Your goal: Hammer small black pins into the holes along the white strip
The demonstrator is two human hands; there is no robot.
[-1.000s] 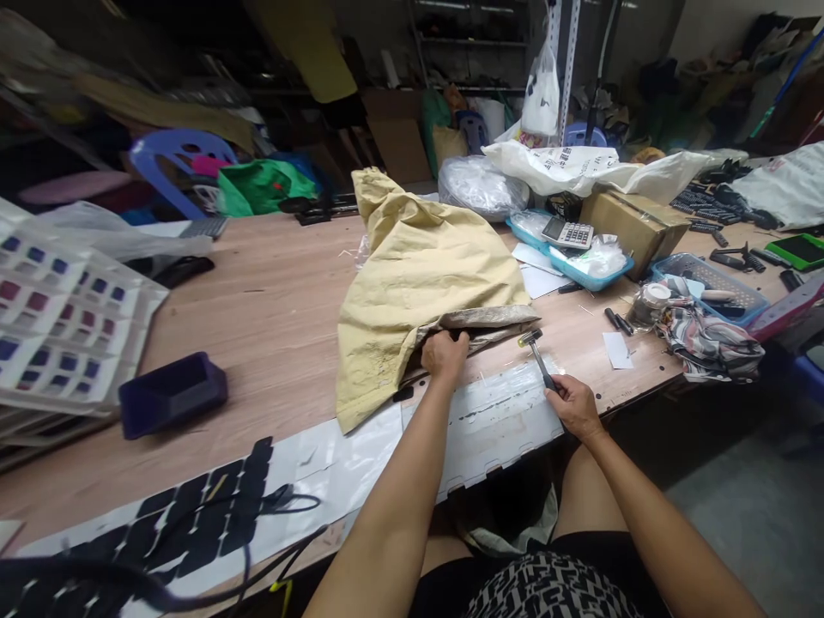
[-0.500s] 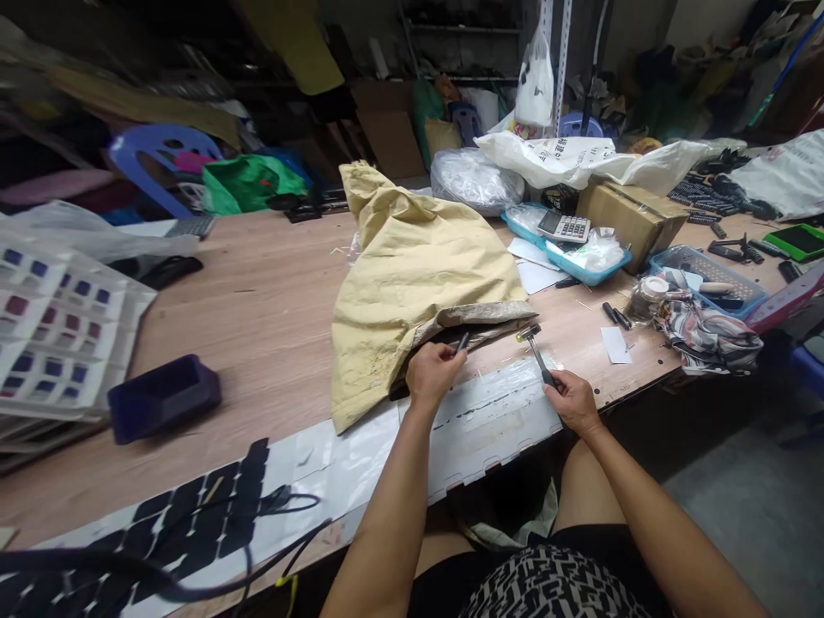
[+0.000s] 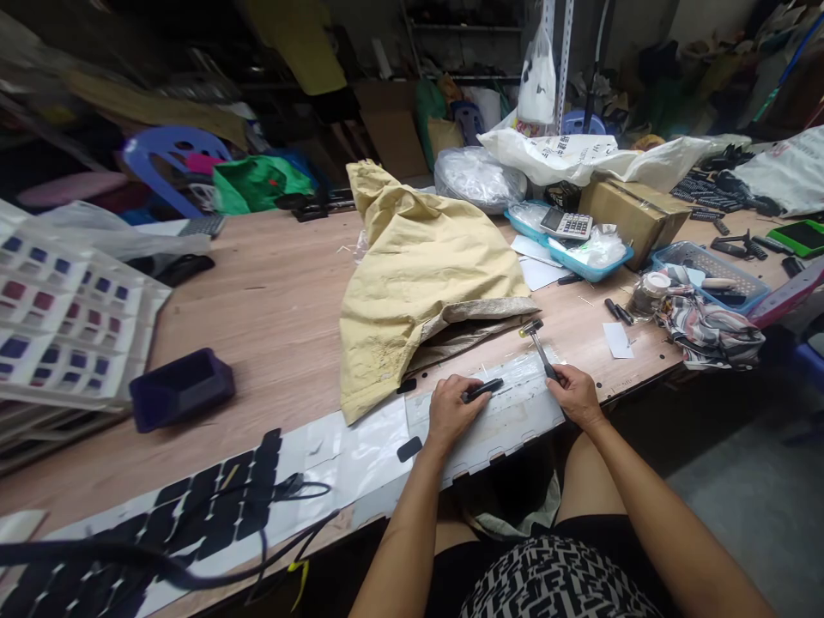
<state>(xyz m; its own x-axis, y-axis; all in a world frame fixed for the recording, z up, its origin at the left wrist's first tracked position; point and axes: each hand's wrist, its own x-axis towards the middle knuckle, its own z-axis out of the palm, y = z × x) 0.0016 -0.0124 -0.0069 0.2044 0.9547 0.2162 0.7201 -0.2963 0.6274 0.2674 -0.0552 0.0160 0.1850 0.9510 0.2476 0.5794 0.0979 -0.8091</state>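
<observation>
My left hand [image 3: 451,412] is closed on a short black rod-shaped piece [image 3: 487,389], which lies over the pale board [image 3: 524,416] at the table's front edge. In my right hand [image 3: 575,395] is the dark grip of a small hammer [image 3: 538,345]; its head, with one yellow face, points away from me. Just beyond my left hand lies a yellow cloth sack [image 3: 438,266], its mouth sagging towards me. A small black flat piece [image 3: 408,449] lies on the board left of my left wrist, and a similar dark piece [image 3: 407,385] sits by the sack's mouth.
A purple tray [image 3: 184,395] and a white pocketed rack [image 3: 70,309] stand left. Black strips [image 3: 212,498] and cables [image 3: 193,571] lie front left. To the right are a calculator [image 3: 566,224], a cardboard box [image 3: 634,215] and a blue basket [image 3: 740,275]. A person [image 3: 302,51] stands behind.
My left hand has come away from the sack's mouth towards me, bringing the black rod-shaped piece over the board. The right hand still grips the hammer in nearly the same place.
</observation>
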